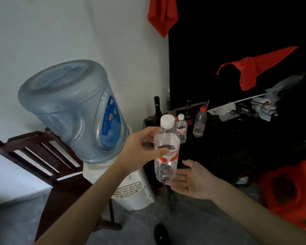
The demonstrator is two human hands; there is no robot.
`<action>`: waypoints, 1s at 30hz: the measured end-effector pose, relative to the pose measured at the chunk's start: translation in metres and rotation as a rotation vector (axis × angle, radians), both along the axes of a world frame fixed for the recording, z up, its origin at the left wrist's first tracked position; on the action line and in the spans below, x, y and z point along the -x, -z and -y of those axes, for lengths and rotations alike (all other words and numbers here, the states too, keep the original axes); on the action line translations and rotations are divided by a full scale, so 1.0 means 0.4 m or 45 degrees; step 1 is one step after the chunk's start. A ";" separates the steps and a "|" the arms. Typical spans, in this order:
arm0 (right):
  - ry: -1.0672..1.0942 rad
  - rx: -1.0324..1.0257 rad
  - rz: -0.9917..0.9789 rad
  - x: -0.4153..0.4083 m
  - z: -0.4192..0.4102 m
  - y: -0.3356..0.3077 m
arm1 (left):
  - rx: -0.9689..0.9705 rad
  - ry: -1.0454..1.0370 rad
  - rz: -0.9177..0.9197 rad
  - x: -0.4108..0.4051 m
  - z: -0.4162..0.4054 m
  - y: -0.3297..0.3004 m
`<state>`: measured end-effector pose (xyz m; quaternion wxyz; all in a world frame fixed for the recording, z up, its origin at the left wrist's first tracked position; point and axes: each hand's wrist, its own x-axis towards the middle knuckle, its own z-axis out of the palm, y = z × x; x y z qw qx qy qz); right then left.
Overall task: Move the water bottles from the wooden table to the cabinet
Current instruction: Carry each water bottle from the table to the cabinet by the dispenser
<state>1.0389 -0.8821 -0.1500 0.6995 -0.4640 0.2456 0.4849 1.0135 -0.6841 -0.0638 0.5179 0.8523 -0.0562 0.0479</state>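
My left hand (141, 149) grips a clear water bottle (166, 161) with a white cap and red label, held upright in the air. Just beneath and to the right of its base, my right hand (189, 181) is spread palm up with nothing in it. Behind, on a dark surface (237, 131), stand a smaller white-capped bottle (182, 129) and a red-capped clear bottle (200, 123). The surface is very dark, so I cannot tell whether it is a table or a cabinet.
A water dispenser (132, 193) with a large blue jug (72, 110) stands at left, beside a dark wooden chair (41, 154). Dark glass bottles (157, 110) stand at the back. Red cloths (251, 69) hang at right; a red plastic stool (290, 191) sits on the floor.
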 end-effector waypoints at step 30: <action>0.336 0.105 -0.318 -0.654 -0.220 0.462 | 0.183 -0.213 -0.543 -0.635 -0.144 0.491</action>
